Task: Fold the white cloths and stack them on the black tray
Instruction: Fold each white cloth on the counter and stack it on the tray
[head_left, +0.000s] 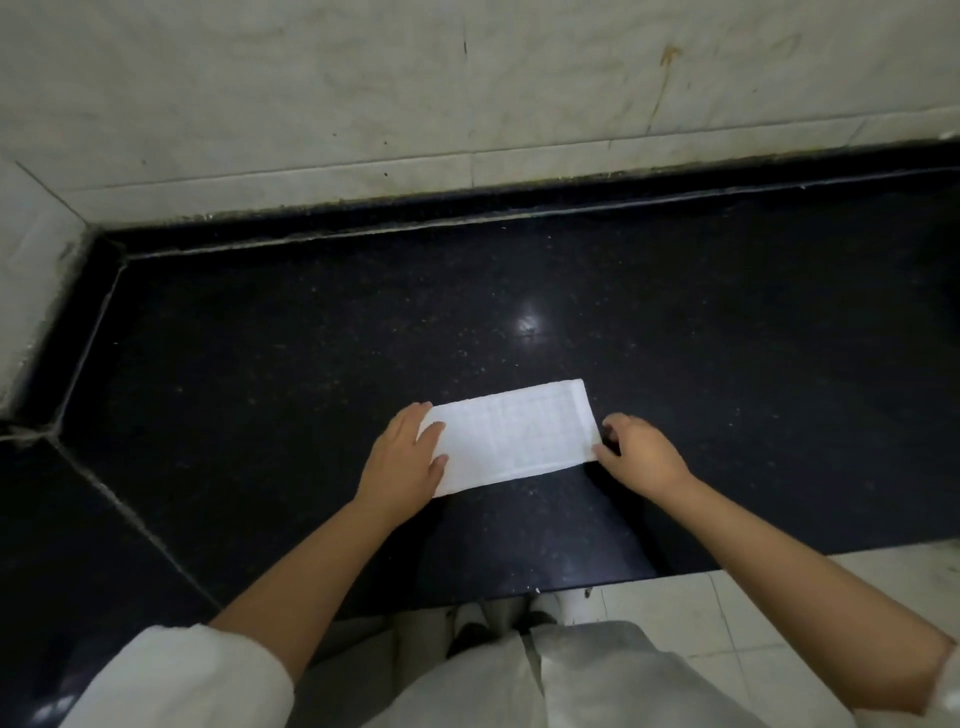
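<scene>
While there's only the head view to go on, it's a pretty clear look down at a dark, speckled black countertop (311, 338) with a bright light reflection near the middle. One white cloth (511, 436) lies flat on it, already folded into a long narrow rectangle that runs left to right and tilts up a bit toward the right end; you can just make out a faint grid pattern on its right half. It sits close to the person's side of the counter, well away from the back wall (467, 78), which is pale tile with a few stains. The left hand (405, 457) is resting palm-down on the cloth's left end, fingers spread and flat, pressing it rather than gripping it. The right hand (641, 452) is at the right end, fingers curled in with the tips pinched narrow right at the lower right corner of the cloth; looks like it's touching the edge, but I can't tell for sure if it's actually got hold of the fabric. Both forearms are bare with light sleeves (182, 680) pushed up. Below the counter edge you can see pale floor tiles (727, 613) and light trousers (519, 686).
</scene>
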